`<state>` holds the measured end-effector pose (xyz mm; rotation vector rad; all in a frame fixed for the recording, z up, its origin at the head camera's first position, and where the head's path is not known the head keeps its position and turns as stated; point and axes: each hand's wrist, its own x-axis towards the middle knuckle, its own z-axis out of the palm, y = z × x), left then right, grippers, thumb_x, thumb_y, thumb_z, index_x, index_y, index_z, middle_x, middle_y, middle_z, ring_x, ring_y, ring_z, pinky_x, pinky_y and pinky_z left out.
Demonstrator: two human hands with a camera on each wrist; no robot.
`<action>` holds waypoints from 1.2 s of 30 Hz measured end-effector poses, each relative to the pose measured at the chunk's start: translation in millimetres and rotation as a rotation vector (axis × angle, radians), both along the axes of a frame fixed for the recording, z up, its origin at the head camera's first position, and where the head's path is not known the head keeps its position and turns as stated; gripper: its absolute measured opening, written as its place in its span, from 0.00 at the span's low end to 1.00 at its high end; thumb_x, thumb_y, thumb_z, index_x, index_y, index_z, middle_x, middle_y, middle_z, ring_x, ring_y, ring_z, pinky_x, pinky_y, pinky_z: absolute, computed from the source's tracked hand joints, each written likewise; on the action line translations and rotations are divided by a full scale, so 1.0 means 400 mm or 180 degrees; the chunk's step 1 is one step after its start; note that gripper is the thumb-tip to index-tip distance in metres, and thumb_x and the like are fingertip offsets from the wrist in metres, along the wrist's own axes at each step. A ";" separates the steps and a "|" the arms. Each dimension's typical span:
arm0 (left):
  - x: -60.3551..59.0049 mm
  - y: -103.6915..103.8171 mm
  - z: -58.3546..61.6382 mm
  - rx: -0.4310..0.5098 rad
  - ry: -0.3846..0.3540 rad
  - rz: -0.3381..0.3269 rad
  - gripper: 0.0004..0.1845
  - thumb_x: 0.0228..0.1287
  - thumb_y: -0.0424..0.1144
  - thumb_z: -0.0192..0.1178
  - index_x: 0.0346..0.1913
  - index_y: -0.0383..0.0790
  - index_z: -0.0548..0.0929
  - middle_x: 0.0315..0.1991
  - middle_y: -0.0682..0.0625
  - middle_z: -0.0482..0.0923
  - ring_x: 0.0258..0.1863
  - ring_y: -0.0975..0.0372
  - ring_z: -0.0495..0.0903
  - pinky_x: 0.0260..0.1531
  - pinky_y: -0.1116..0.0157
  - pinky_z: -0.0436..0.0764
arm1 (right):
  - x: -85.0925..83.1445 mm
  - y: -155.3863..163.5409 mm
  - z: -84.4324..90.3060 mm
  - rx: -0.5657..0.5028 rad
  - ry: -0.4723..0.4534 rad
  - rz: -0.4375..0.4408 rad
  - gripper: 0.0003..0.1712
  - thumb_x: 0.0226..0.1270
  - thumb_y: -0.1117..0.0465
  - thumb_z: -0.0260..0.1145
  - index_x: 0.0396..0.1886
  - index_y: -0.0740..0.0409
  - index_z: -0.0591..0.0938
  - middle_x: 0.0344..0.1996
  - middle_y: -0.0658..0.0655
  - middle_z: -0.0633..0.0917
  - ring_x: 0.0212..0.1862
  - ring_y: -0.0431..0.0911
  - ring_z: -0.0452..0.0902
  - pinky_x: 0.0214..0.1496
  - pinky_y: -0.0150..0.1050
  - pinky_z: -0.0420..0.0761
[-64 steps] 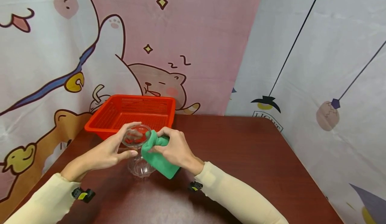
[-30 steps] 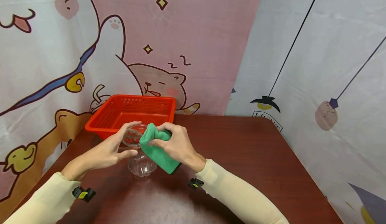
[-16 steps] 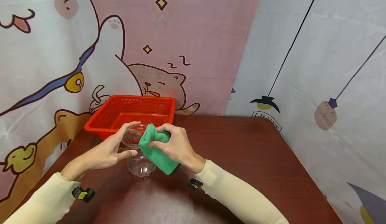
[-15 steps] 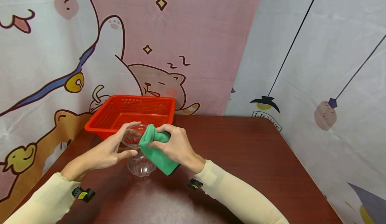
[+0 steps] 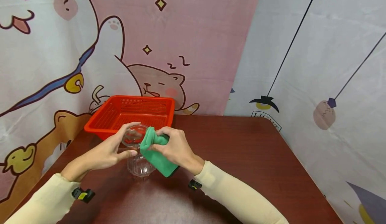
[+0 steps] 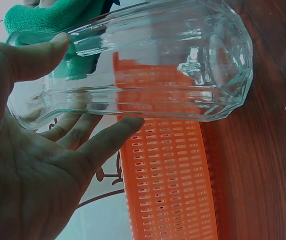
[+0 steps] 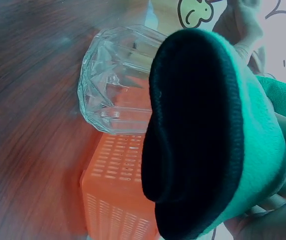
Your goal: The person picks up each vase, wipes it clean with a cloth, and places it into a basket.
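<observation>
A clear glass vase with a wide mouth and faceted sides stands roughly upright in front of the basket. My left hand holds it near the top, the thumb on the near side and the fingers on the far side. A folded green cloth with a dark underside is gripped in my right hand, against the right side of the vase's rim. Seen from the right wrist, the cloth covers the vase's upper part. The left wrist view shows the vase's thick faceted base.
Behind the vase, a red perforated plastic basket sits at the back left of the brown wooden table. A cartoon-printed cloth backdrop hangs behind the table and at both sides.
My right hand has moved the cloth slightly up the vase's rim and then back down, with a small turn. The left hand and the vase have stayed in place.
</observation>
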<state>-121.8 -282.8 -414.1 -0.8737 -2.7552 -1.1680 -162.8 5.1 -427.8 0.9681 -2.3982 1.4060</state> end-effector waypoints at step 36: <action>0.002 0.002 0.003 0.0047 -0.0083 0.0020 0.51 0.80 0.37 0.77 0.93 0.59 0.54 0.75 0.39 0.81 0.72 0.40 0.85 0.55 0.48 0.97 | -0.019 -0.001 -0.069 0.0973 0.0049 0.0128 0.22 0.63 0.53 0.94 0.48 0.57 0.94 0.49 0.52 0.95 0.45 0.39 0.88 0.53 0.27 0.89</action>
